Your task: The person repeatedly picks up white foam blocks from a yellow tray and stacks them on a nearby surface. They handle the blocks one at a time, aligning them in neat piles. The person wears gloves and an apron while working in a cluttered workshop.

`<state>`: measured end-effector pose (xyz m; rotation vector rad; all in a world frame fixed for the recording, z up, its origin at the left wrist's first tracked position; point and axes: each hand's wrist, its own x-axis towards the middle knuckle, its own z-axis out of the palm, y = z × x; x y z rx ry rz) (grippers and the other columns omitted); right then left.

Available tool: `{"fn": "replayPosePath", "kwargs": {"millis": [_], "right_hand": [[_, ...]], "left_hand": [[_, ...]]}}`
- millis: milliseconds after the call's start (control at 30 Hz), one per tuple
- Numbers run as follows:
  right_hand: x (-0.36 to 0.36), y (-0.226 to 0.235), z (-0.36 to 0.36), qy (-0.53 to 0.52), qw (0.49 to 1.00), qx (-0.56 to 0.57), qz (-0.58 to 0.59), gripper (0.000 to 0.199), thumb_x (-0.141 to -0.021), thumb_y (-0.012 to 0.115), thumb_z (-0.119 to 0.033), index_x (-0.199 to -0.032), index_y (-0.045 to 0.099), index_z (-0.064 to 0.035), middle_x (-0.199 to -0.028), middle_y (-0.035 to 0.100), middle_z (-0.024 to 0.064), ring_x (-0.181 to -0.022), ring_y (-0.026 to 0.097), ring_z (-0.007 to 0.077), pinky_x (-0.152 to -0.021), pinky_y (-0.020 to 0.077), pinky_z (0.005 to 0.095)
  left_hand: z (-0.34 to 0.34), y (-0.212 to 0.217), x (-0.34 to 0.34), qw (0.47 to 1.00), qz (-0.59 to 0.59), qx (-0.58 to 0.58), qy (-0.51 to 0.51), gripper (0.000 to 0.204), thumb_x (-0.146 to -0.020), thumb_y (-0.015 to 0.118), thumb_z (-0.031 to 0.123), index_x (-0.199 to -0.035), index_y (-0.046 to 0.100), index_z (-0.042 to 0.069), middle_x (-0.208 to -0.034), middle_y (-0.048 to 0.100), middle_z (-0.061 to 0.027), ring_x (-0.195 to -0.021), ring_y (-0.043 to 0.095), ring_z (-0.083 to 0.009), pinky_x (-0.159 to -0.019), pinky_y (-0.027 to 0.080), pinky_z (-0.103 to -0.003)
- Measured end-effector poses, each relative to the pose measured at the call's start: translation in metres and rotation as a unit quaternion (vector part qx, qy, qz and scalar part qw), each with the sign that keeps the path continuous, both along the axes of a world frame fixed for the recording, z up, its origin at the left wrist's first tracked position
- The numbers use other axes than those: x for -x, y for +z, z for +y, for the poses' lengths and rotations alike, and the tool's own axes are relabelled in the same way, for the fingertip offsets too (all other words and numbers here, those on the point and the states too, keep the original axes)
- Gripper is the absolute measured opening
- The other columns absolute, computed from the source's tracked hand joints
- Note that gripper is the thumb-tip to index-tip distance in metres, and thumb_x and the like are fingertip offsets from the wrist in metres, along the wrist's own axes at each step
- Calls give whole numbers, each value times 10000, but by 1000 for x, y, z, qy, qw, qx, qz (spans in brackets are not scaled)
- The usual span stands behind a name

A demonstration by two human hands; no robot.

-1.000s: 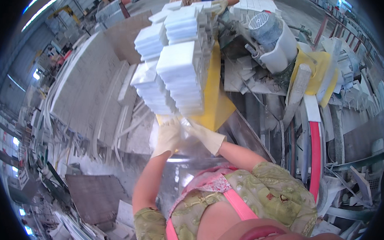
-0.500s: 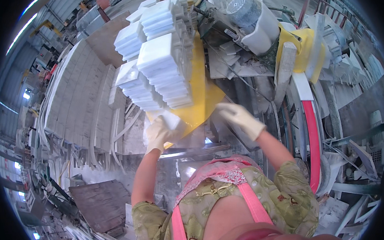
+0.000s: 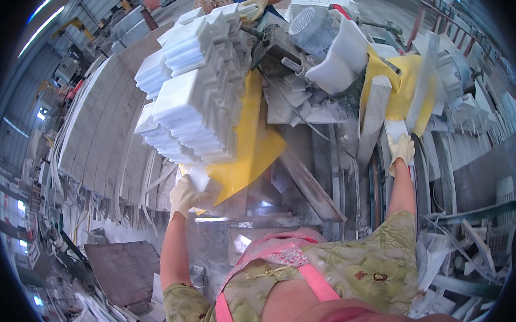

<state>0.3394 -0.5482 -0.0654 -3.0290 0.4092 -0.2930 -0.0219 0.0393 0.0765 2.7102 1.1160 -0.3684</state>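
My left hand [image 3: 187, 197], in a cream glove, is closed on the edge of a white tile [image 3: 201, 177] at the near foot of tall stacks of similar white tiles [image 3: 177, 101]. The stacks stand on a yellow sheet [image 3: 257, 149]. Off to the right, my gloved right hand [image 3: 402, 150] is at the near end of another white tile [image 3: 395, 127], its fingers curled over it. That tile lies on a narrow track and passes under a yellow flap [image 3: 378, 69]. The fingers partly hide its near end.
Behind the stacks, another person's gloved hand [image 3: 254, 8] rests near the tiles. A motor [image 3: 314, 29] with a white cover stands at the back. Long stone slabs [image 3: 98, 122] lean at the left. A rough post [image 3: 374, 121] rises beside the track.
My right hand has moved right, from beside the yellow sheet to the tile on the track. My left hand stays on its tile. More of the other person shows behind the stacks.
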Motion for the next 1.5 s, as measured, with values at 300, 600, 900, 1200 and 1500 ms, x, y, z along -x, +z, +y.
{"fn": "replayPosePath", "kwargs": {"millis": [300,600,900,1200,1500], "right_hand": [[2,-33,2,12,998,60,-33,719,-998,435,-613,-1556,406,-161,-1612,370,179,-1486,327,395,-1200,263,540],[109,5,-11,23,995,86,42,639,-1043,393,-548,-1550,417,-160,-1598,386,192,-1469,344,409,-1194,280,516],[158,-29,-132,179,834,-519,52,704,-951,637,-205,-1583,352,-85,-1607,366,208,-1516,290,367,-1244,241,442],[199,4,-89,247,959,129,49,926,-708,793,-58,-1523,357,5,-1554,392,270,-1383,429,424,-1164,359,450],[180,8,-58,116,981,153,36,451,-970,502,-105,-1408,496,3,-1447,525,240,-1252,581,387,-968,529,481]], "left_hand": [[-2,-2,1,999,-8,-35,10,881,-539,884,540,-1200,612,24,-1191,702,-206,-1111,680,-369,-945,541,-443],[6,-18,7,998,-50,-45,-10,857,-545,875,547,-1165,630,9,-1164,704,-230,-1077,690,-378,-893,553,-458],[2,-21,15,993,-112,-33,1,731,-585,846,448,-1137,644,14,-1082,726,-228,-1014,710,-397,-870,559,-468],[-6,-8,17,988,-137,-3,73,708,-637,810,510,-1091,678,-16,-1065,731,-242,-1018,714,-388,-880,560,-447],[-4,-4,14,988,-130,-19,77,702,-648,804,488,-1102,682,-34,-1075,739,-238,-1012,725,-370,-873,569,-429]]}}
